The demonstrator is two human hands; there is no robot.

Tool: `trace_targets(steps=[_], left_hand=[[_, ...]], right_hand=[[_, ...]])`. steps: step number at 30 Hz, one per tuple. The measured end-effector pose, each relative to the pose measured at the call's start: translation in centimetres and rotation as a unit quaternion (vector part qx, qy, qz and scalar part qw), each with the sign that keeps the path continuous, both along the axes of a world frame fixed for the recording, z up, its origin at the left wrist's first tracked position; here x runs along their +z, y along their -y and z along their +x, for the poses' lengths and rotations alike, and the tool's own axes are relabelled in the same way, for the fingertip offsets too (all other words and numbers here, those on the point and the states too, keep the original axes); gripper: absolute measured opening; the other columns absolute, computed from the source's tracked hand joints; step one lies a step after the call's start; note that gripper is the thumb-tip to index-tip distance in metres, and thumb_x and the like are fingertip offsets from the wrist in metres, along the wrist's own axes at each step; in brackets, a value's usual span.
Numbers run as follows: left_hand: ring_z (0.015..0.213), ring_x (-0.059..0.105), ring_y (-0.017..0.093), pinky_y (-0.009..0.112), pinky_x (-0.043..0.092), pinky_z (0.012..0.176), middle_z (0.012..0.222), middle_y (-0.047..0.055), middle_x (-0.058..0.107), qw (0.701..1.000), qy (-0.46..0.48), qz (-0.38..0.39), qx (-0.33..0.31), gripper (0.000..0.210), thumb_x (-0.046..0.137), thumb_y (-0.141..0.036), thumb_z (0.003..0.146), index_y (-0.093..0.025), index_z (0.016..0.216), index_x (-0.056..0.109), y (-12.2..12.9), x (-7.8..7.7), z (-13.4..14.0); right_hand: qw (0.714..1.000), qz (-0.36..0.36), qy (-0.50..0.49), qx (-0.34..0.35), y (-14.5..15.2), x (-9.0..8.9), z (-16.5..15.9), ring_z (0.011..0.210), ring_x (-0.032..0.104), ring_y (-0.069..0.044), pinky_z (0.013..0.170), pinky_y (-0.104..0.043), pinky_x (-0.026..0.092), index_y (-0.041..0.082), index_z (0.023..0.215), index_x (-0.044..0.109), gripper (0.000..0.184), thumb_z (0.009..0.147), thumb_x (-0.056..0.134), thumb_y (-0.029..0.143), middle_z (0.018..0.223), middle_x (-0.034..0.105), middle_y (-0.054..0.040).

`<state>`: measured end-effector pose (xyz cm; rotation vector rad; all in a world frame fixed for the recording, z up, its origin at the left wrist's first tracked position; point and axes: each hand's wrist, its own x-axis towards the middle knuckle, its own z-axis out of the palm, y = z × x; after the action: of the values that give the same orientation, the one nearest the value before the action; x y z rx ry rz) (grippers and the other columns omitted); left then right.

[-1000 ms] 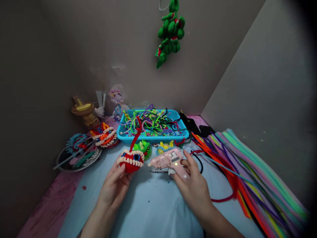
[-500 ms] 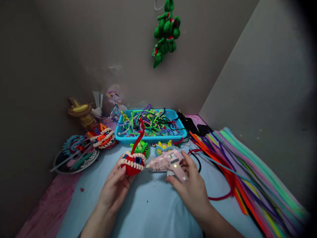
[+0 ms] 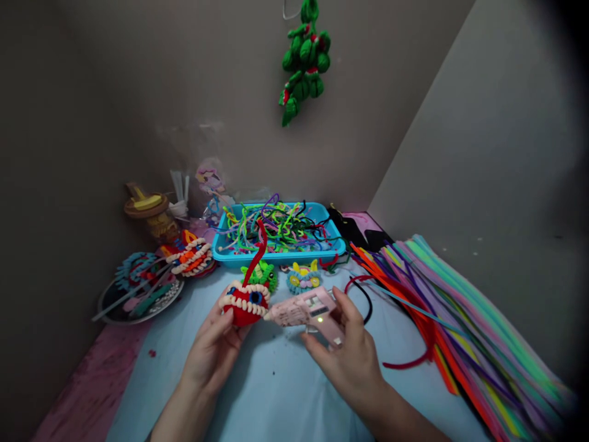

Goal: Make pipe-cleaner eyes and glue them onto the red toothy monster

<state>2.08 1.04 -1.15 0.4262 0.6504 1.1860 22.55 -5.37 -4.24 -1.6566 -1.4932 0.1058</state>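
Observation:
My left hand [image 3: 216, 344] grips a red pipe-cleaner figure [image 3: 246, 312] with cream braided trim and blue-and-black eyes. A long red stem [image 3: 256, 256] sticks up from its top. Closed round the handle of a pink glue gun [image 3: 307, 310] is my right hand [image 3: 352, 350]. The gun's nozzle points left and meets, or nearly meets, the figure's right edge; I cannot tell if they touch. A small light glows on the gun's side. Just behind the figure sits a green pipe-cleaner figure [image 3: 265, 276], and beside it a blue one with yellow ears [image 3: 304, 277].
A blue tray [image 3: 276, 260] of tangled pipe-cleaner scraps stands at the back. On the right lies a fan of long coloured pipe cleaners [image 3: 460, 319]. A round metal dish [image 3: 138, 316] with tools and beads is at left, near an orange figure [image 3: 191, 258]. Green ornaments [image 3: 306, 67] hang on the wall.
The glue gun has moved slightly left and down, its nozzle lower along the red figure's right edge. My left hand and the figure have stayed nearly still.

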Motion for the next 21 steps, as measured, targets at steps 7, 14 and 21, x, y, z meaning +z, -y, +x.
trace_targets(steps=[7,14,21], left_hand=[[0.100,0.066,0.025,0.031,0.056,0.084,0.111,0.010,0.070,1.000,-0.002,-0.008,0.004,0.049,0.065,-0.008,0.075,-0.018,0.122,0.058,0.0,-0.1,0.1],[0.096,0.068,0.022,0.028,0.057,0.082,0.111,0.010,0.070,1.000,-0.002,-0.004,-0.004,0.039,0.063,-0.008,0.077,-0.018,0.115,0.062,-0.2,-0.5,0.0],[0.097,0.068,0.022,0.028,0.056,0.082,0.112,0.010,0.070,1.000,0.007,-0.008,-0.002,0.044,0.061,-0.007,0.078,-0.018,0.120,0.059,0.0,-0.4,0.1]], right_hand=[[0.999,0.002,0.029,-0.014,0.2,0.0,-0.1,0.091,0.069,-0.026,0.077,-0.039,0.057,0.021,0.137,0.029,0.070,0.076,0.062,0.031,0.111,0.067,-0.0114],[0.999,0.018,0.047,0.002,0.1,0.6,0.0,0.087,0.070,-0.025,0.075,-0.037,0.058,0.020,0.137,0.028,0.067,0.078,0.058,0.027,0.107,0.068,-0.0104],[0.999,-0.040,-0.006,0.000,0.2,1.0,-0.1,0.091,0.069,-0.027,0.073,-0.038,0.057,0.021,0.137,0.028,0.072,0.074,0.061,0.032,0.110,0.067,-0.0115]])
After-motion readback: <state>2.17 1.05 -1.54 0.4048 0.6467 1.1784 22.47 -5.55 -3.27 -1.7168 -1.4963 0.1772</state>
